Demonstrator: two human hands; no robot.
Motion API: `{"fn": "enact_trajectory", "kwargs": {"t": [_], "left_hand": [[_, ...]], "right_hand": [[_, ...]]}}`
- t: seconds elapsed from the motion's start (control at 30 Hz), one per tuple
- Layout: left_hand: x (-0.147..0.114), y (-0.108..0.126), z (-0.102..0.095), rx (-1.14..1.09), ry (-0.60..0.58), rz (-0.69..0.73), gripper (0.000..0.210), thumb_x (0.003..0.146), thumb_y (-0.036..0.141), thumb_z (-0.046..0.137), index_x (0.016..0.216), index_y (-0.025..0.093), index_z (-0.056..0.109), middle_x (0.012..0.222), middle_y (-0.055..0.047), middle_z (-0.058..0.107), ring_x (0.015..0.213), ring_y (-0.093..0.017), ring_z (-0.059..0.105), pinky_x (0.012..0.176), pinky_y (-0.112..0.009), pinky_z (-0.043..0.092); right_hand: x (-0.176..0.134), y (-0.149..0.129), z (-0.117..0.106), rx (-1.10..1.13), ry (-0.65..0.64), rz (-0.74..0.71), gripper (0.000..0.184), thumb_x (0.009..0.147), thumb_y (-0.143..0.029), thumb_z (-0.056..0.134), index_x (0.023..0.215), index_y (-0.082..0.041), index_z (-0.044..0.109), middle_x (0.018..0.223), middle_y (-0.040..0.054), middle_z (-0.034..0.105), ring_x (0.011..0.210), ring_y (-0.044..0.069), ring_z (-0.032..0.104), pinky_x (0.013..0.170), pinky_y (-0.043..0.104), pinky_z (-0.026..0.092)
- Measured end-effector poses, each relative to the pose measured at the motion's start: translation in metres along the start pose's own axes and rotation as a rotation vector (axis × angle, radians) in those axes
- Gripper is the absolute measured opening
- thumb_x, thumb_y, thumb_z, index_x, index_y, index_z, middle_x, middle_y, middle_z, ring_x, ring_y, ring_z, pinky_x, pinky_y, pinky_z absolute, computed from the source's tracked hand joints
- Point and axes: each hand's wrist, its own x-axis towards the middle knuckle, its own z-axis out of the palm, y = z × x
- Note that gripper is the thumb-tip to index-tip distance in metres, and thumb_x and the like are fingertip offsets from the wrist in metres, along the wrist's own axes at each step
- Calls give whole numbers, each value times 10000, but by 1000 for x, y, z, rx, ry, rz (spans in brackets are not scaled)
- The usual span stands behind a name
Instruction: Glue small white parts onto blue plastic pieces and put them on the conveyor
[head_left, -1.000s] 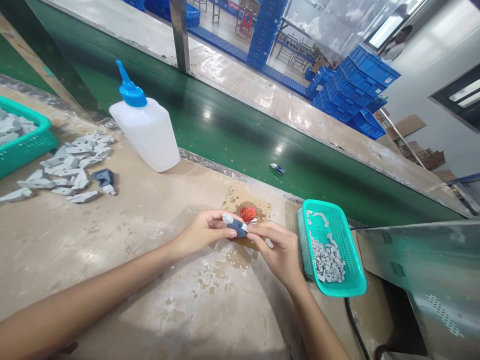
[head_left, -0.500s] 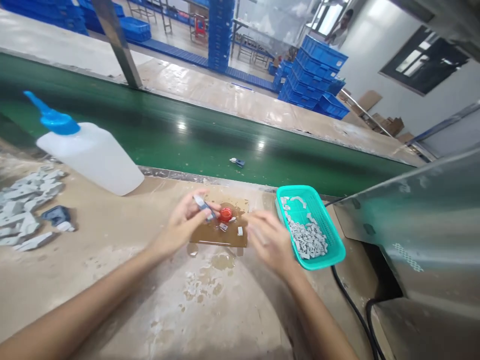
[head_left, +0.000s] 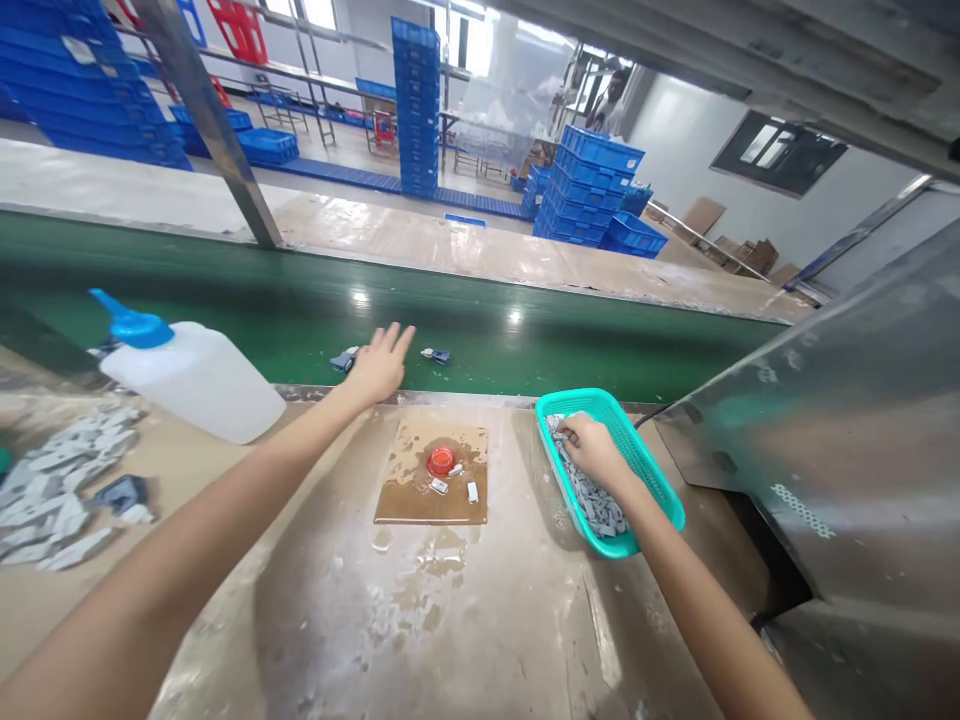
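Worktop (head_left: 330,640) bears basket (head_left: 651,468) by green belt (head_left: 480,335), blue crates (head_left: 589,180) beyond.

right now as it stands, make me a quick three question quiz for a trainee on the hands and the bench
1. The left hand is over: A) the white bottle; B) the green belt; C) the blue crates.
2. True or false: the right hand reaches into the teal basket.
3. How many small pale pieces lie near the round red thing on the brown square?

Key: 1. B; 2. True; 3. Three.
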Motion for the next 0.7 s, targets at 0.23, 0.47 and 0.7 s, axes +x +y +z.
{"fn": "enact_trajectory", "kwargs": {"t": [0.23,0.47,0.7], "left_hand": [[26,21,8,-319,-28,67,323,710,105,433,999,142,572,1106,-156,569,1106,-296,471,905,-402,358],[-33,59,-18,-675,12,-77,236,752,203,338,964,161,431,682,-15,519,579,-146,512,545,-260,412],[-139,97,-31,-1604,-455,-249,344,608,420,659,734,173,456,485,96,316,433,-37,245,432,-175,186]], "right_hand": [[-5,-5,-20,108,193,66,226,731,-153,432,828,-134,636,671,53,627,552,156,577,558,283,496],[-9,-79,-29,888,151,153,153,699,-289,573,787,-172,616,609,1,574,485,125,550,461,242,486],[-28,-153,-6,972,-77,25,56,727,-188,522,696,-174,567,632,-3,557,549,106,541,515,212,470]]}}
